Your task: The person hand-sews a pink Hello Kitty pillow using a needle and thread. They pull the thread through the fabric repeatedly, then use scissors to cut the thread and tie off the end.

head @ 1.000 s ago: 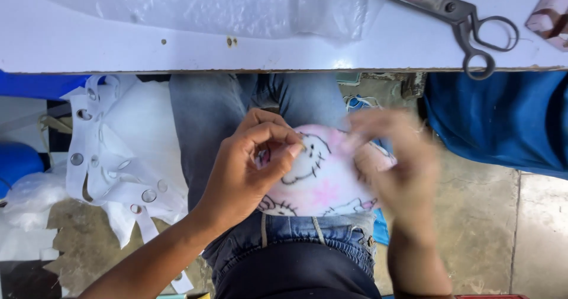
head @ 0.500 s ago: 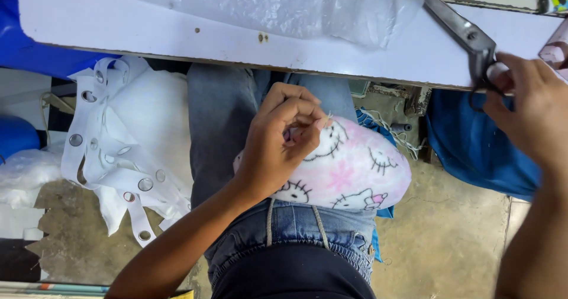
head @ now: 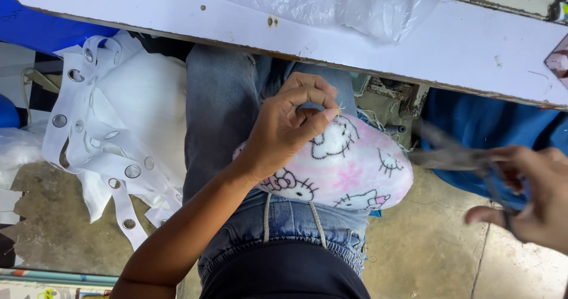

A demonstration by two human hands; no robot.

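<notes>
Centrally in the head view, our left hand rests on a soft, rounded pink-and-white stuffed cushion printed with cartoon cat faces, which lies on our lap against the blue denim jeans. That hand's grip is pressed together: thumb and forefinger pinch a fine pale thread at the cushion's upper edge, while the other fingers curl above it. The cushion sits just right of the frame's middle, below the edge of the white painted counter that crosses the top of the frame on a slant.

At the right edge, our right hand holds a pair of grey metal scissors, blurred by motion; the fingers are closed through and around the handles, and the blades point left toward the cushion but stay apart from it. Whether the blades are parted we cannot tell.

On the counter lies a crumpled sheet of clear plastic film, in the upper middle. At the left of the frame, beside our leg, hangs a heap of white fabric with a white strap studded with metal eyelets. Blue cloth shows under the counter at the right, and a bare grey concrete floor fills the lower right.
</notes>
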